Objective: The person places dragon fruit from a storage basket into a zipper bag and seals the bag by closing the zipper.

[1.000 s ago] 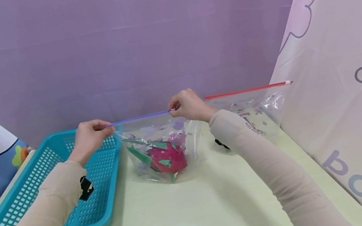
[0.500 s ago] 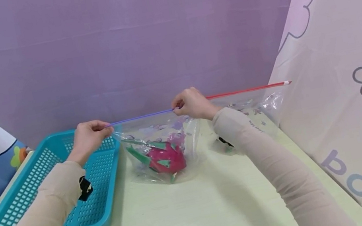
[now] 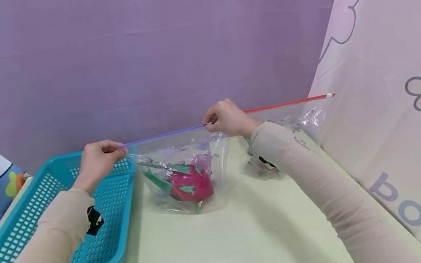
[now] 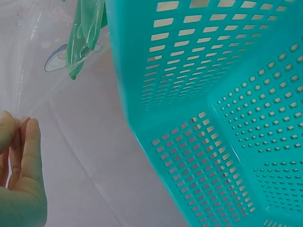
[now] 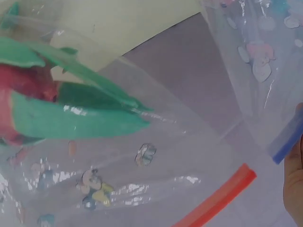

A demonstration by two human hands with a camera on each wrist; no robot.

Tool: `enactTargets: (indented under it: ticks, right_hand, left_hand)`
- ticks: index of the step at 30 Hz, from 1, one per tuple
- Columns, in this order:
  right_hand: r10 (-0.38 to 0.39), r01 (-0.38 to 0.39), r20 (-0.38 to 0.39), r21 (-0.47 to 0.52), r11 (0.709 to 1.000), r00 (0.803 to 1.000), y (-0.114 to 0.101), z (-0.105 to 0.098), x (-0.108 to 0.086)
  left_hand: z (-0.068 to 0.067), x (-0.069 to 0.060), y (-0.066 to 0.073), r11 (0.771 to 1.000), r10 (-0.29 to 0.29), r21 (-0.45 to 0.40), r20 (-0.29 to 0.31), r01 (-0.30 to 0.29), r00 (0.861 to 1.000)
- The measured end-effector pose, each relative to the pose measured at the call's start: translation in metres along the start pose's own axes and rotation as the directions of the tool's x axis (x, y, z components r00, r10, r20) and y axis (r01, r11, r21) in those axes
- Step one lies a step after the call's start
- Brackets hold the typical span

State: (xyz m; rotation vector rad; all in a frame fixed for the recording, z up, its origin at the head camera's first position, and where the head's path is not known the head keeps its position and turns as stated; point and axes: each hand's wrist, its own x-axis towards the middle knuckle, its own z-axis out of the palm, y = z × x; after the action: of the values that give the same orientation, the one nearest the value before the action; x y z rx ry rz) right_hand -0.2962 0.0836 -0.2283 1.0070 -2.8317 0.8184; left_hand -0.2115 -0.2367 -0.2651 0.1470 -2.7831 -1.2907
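Observation:
My left hand pinches the left end of a clear zip bag with a blue-purple zip strip. At the strip's right end, my right hand pinches the zip, its fingertips hiding what lies between them. Inside this bag rests a pink dragon fruit with green leaf tips, low near the table. Behind my right forearm stands a second clear bag with a red zip strip. In the right wrist view, that bag holds another dragon fruit.
A turquoise perforated basket stands on the pale table at the left, under my left forearm. A purple cloth hangs behind the table. On the right is a printed pale curtain.
My right hand has slid a little to the right along the blue-purple zip, away from my left hand. The left hand keeps its pinch. The head view has shifted slightly.

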Motion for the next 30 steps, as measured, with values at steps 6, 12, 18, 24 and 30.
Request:
enactTargets:
  ticks: [6,12,18,24,30]
  right_hand:
    - [-0.038,0.039,0.023,-0.033,0.999,0.999,-0.001,-0.006,0.002]
    - [-0.021,0.023,0.028,-0.041,0.999,0.999,0.005,-0.007,-0.002]
    - [0.010,-0.009,0.027,-0.041,0.999,1.000,0.010,-0.012,-0.006]
    - [0.021,-0.021,0.018,-0.042,0.999,1.000,0.014,-0.017,-0.008]
    - [0.026,-0.025,0.028,-0.034,0.999,0.999,0.017,-0.017,-0.010]
  left_hand:
    - [-0.004,-0.006,-0.004,1.000,0.000,0.009,-0.013,0.001,1.000]
    - [-0.004,-0.007,-0.009,1.000,-0.001,0.010,-0.018,0.002,1.000]
    - [-0.001,-0.005,-0.009,1.000,-0.002,0.009,-0.013,0.002,1.000]
    - [-0.002,-0.004,-0.007,1.000,-0.003,0.010,-0.011,0.003,1.000]
    - [-0.002,-0.006,-0.010,1.000,-0.013,0.013,-0.009,0.013,1.000]
